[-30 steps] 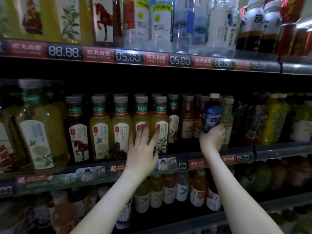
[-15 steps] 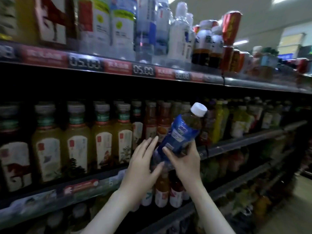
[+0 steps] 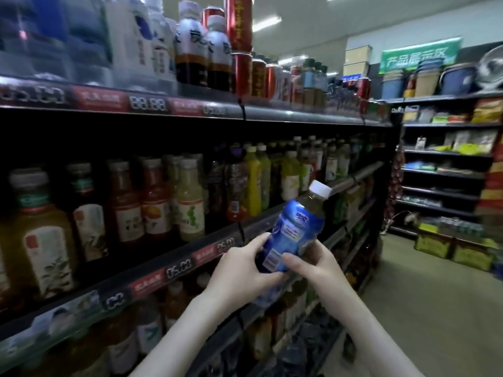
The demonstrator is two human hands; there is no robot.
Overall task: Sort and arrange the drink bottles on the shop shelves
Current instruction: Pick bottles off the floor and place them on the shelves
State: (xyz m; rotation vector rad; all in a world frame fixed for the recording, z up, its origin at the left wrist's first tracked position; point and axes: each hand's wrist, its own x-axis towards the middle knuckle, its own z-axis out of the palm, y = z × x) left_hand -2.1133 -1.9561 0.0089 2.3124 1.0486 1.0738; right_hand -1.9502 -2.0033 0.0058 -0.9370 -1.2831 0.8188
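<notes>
Lower centre of the frame: a person's left hand [image 3: 239,270] curls round the base of a blue-sleeved plastic drink bottle with a white cap [image 3: 291,232], while the right hand [image 3: 318,268] grips its lower body from the other side; both hands hold it, tilted with the cap toward the upper right, off the shelf and just in front of the black middle shelf rail with red price tags [image 3: 174,270].

The step in hand looks like rehoming a stray bottle; no matching blue row is plain among the blurred bottles, so the next move probably calls for finding one along the aisle, then standing the bottle upright, label outward, in a free gap.

On the middle shelf, from the left: amber tea bottles with pale labels [image 3: 46,240]; orange-red juice bottles [image 3: 152,202]; yellow plastic bottles [image 3: 254,183].

On the shelf above, at upper centre: dark bottles with silver-white sleeves [image 3: 190,50], then tall red cans [image 3: 239,23]; the lower shelves are dim and hard to read.

At right the pale shop floor [image 3: 424,308] runs to further black shelving of packaged goods [image 3: 446,153], under a green banner sign [image 3: 419,57].
</notes>
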